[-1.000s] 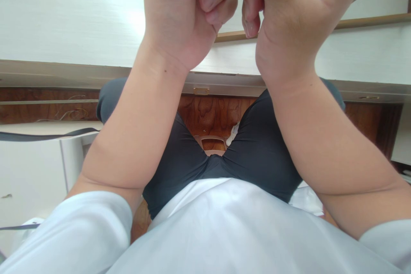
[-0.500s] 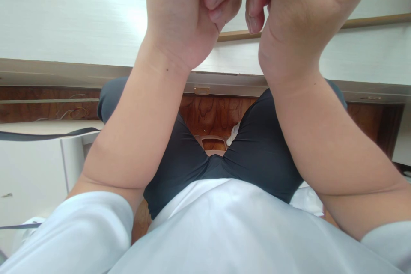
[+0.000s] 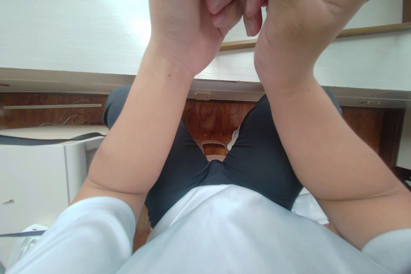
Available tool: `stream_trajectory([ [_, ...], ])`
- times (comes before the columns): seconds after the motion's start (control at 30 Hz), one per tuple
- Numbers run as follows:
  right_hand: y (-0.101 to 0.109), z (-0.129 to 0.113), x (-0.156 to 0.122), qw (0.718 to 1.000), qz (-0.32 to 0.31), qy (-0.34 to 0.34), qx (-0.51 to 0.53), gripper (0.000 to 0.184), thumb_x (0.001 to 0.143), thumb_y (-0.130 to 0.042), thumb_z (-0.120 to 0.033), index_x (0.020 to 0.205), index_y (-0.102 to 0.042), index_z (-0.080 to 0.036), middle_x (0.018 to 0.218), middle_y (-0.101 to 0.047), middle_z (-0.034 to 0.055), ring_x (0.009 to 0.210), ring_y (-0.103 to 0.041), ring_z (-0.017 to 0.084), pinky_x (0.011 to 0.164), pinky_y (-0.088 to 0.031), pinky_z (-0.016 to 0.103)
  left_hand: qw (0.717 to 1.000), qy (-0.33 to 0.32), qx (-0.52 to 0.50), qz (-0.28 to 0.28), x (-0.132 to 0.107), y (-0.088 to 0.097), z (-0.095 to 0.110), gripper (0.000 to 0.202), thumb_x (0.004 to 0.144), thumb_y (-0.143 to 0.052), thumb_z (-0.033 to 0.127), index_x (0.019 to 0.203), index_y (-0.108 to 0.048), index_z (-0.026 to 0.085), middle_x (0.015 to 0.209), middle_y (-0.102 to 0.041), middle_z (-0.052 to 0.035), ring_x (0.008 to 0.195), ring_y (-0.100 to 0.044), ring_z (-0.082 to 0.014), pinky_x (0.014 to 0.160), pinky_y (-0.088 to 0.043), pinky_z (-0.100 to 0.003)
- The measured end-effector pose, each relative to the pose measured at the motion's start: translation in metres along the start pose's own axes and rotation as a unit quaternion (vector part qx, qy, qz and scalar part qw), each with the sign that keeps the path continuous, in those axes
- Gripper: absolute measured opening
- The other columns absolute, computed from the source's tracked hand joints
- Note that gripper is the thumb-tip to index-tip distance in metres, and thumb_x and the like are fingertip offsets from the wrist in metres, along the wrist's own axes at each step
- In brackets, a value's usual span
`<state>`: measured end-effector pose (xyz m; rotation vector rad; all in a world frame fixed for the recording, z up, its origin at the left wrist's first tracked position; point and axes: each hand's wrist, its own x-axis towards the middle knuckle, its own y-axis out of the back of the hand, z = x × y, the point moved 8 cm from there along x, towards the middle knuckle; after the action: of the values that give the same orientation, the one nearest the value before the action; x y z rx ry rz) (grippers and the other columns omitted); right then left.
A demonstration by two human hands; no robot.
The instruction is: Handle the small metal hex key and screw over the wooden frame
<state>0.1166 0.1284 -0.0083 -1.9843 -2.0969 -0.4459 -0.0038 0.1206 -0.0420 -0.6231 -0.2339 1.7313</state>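
My left hand [image 3: 183, 13] and my right hand [image 3: 289, 21] are raised side by side at the top of the view, above the white table [image 3: 64, 21]. Both have their fingers curled in, and the fingertips of the two hands touch between them. The frame's top edge cuts off the upper fingers, so anything pinched there is hidden. Both forearms are bare and rise from white sleeves.
The table's front edge [image 3: 48, 75] runs across the view over my lap in dark trousers [image 3: 257, 154]. A thin wooden strip [image 3: 369, 31] lies on the table at the right. A white cabinet [image 3: 32, 171] stands low on the left, with a wood panel [image 3: 215, 115] under the table.
The two hands have closed the gap between them, so their fingertips now touch. The view has shifted slightly downward.
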Motion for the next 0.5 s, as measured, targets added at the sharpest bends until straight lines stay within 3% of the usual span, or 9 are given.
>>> stream_trajectory([
  [0.03,-0.001,-0.009,-0.001,0.999,-0.002,0.036,0.002,0.041,0.093,-0.018,-0.018,0.063,-0.046,-0.021,0.055,-0.048,-0.0144,0.089,-0.077,0.011,0.097,-0.055,0.027,1.000,-0.001,0.002,-0.004,0.000,-0.001,0.001,0.077,0.093,0.021,0.058,0.071,-0.035,0.010,0.084,-0.037,0.0005,0.135,-0.061,-0.0241,0.080,-0.050,-0.013],
  [0.07,-0.002,-0.017,-0.002,0.998,-0.003,0.066,0.001,0.033,0.091,-0.030,-0.020,0.061,-0.044,-0.023,0.053,-0.047,-0.0130,0.089,-0.078,0.013,0.075,-0.056,0.020,1.000,-0.001,-0.001,-0.012,0.001,-0.003,0.002,0.076,0.094,0.021,0.057,0.070,-0.034,0.010,0.082,-0.035,-0.0004,0.139,-0.058,-0.0255,0.080,-0.051,-0.013],
  [0.13,-0.004,-0.026,-0.003,0.996,-0.007,0.094,0.003,0.028,0.087,-0.041,-0.020,0.059,-0.043,-0.023,0.052,-0.047,-0.0124,0.083,-0.078,0.013,0.056,-0.048,0.012,0.999,0.001,-0.019,-0.030,0.000,-0.008,0.003,0.072,0.099,0.014,0.059,0.069,-0.032,0.011,0.079,-0.031,-0.0020,0.145,-0.053,-0.0286,0.080,-0.053,-0.011],
  [0.2,-0.007,-0.031,-0.003,0.993,-0.028,0.114,0.013,0.030,0.086,-0.037,-0.019,0.058,-0.044,-0.022,0.050,-0.045,-0.0119,0.080,-0.078,0.013,0.054,-0.047,0.010,0.998,0.012,-0.042,-0.036,-0.003,-0.011,0.004,0.072,0.100,0.010,0.062,0.067,-0.030,0.012,0.077,-0.028,-0.0033,0.146,-0.052,-0.0293,0.076,-0.052,-0.007],
  [0.3,-0.012,-0.039,-0.005,0.986,-0.060,0.155,0.005,0.036,0.083,-0.021,-0.018,0.058,-0.046,-0.020,0.046,-0.039,-0.0109,0.082,-0.078,0.013,0.053,-0.045,0.008,0.997,0.033,-0.058,-0.030,-0.008,-0.013,0.005,0.075,0.092,0.024,0.066,0.067,-0.023,0.013,0.079,-0.020,-0.0040,0.138,-0.061,-0.0243,0.068,-0.046,0.000],
  [0.4,-0.012,-0.045,-0.006,0.983,-0.054,0.177,-0.012,0.034,0.082,-0.015,-0.018,0.059,-0.040,-0.022,0.045,-0.037,-0.0117,0.075,-0.077,0.009,0.055,-0.044,0.008,0.998,0.029,-0.048,-0.025,-0.012,-0.014,0.007,0.070,0.087,0.034,0.061,0.068,-0.016,0.016,0.082,-0.012,-0.0037,0.128,-0.068,-0.0186,0.064,-0.041,0.001],
  [0.5,-0.012,-0.047,-0.009,0.980,-0.055,0.193,0.017,0.034,0.082,-0.015,-0.019,0.059,-0.041,-0.022,0.045,-0.033,-0.0118,0.067,-0.075,0.006,0.060,-0.048,0.010,0.998,0.028,-0.046,-0.016,-0.014,-0.014,0.007,0.065,0.094,0.025,0.061,0.069,-0.016,0.017,0.082,-0.011,-0.0033,0.121,-0.071,-0.0162,0.061,-0.039,0.001],
])
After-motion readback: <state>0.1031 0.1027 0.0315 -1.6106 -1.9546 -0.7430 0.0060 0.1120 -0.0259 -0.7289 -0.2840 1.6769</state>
